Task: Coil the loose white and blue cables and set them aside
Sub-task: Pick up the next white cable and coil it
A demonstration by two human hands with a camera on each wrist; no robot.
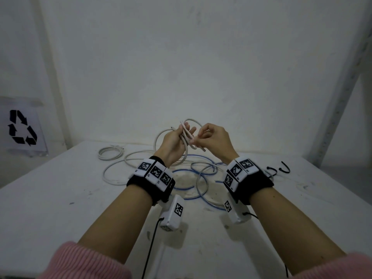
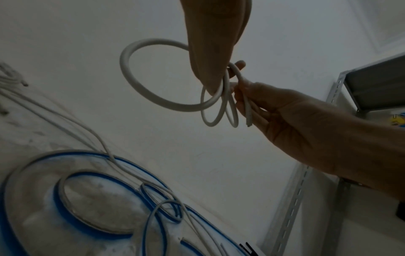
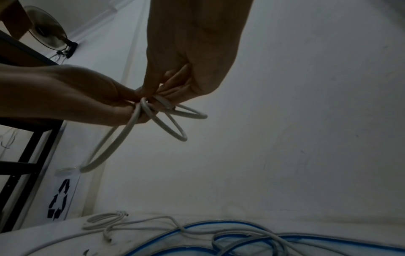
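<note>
While my left hand (image 1: pixel 174 142) clamps the small white cable (image 1: pixel 188 137) loops above the table (image 1: pixel 60 198) and my right hand (image 1: pixel 213 137) pinches its free end, I'd tuck that end through snugly, never loosening the left.

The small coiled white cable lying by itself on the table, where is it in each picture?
Head: small coiled white cable lies far left on the table, behind the left hand.
Left wrist: only its edge shows, at the left border.
Right wrist: bottom left.
Shared landmark: the loose blue cable.
</note>
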